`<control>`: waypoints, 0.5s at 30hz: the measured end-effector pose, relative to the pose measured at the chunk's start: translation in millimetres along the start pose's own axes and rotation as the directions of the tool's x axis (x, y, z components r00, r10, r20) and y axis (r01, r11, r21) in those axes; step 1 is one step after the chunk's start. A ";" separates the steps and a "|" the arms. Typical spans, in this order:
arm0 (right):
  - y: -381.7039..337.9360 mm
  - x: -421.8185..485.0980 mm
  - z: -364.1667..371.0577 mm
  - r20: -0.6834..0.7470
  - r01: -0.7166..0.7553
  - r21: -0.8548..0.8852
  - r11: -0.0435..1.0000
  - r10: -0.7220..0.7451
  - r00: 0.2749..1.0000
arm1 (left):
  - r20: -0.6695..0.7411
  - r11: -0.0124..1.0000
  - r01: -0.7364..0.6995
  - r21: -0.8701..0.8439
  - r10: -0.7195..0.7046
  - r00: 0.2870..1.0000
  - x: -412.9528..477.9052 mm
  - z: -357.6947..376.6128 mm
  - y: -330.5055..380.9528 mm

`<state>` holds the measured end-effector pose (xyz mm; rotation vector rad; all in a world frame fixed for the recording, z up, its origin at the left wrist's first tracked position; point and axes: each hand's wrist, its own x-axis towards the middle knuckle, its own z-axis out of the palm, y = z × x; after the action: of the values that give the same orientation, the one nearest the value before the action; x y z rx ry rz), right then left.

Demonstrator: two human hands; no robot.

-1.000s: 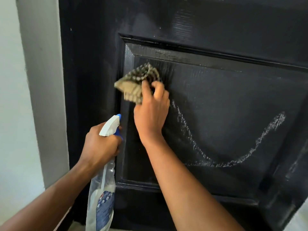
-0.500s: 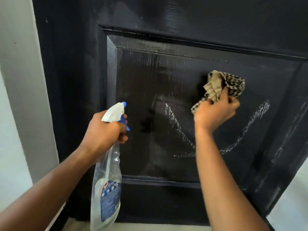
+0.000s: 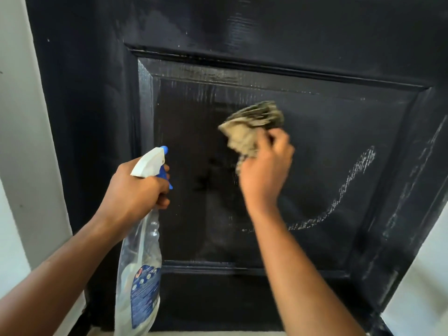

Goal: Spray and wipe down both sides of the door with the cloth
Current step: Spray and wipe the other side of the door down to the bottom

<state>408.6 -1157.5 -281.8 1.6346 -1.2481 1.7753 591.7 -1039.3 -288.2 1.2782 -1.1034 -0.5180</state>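
Midway on recessed panel (image 3: 315, 141) of door (image 3: 72, 105): cloth (image 3: 252, 127) bunched in curled right-hand (image 3: 265, 170) fingers, pressed flat; bottle (image 3: 139, 275) gripped by closed left hand (image 3: 135, 192); best swept onward in overlapping strokes across remaining white streak (image 3: 349, 187).

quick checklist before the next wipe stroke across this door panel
1. Cloth gripped in right hand: ok.
2. Cloth against the door: cannot tell, it is blurred.
3. Spray bottle held by left hand, clear of the wiping path: ok.
4. Panel free of marks: not ok, a white streak curves across its right part.
5. Right frame clean: not ok, pale smears show.
6. Other side of the door: cannot tell, out of view.
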 end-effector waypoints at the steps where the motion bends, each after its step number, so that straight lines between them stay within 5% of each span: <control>1: 18.7 11.6 -7.6 -0.053 -0.104 -0.018 0.994 0.103 0.993 | 0.008 1.000 0.002 0.002 -0.002 1.000 -0.7 -1.3 -0.8; 5: 78.4 40.4 -35.3 -0.150 -0.445 0.020 0.895 0.443 0.884 | 0.058 0.999 0.027 -0.028 -0.026 0.998 -0.7 0.5 -3.1; 9: 57.6 41.8 -30.3 -0.102 -0.489 0.052 0.870 0.492 0.864 | 0.110 0.997 0.027 -0.076 -0.018 0.994 0.9 11.3 -1.0; 12: -4.8 22.4 -7.6 0.014 -0.217 0.061 0.974 0.217 0.976 | 0.115 0.995 0.027 -0.097 -0.016 0.993 0.0 17.2 -6.2; 15: -66.1 4.6 20.4 0.176 0.125 0.141 0.982 -0.149 0.973 | 0.091 0.992 0.026 -0.123 -0.015 0.996 0.1 20.8 -17.5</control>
<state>471.8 -1142.0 -257.8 1.9488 -1.0858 1.6804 578.1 -1054.4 -306.3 1.1679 -1.1159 -0.6554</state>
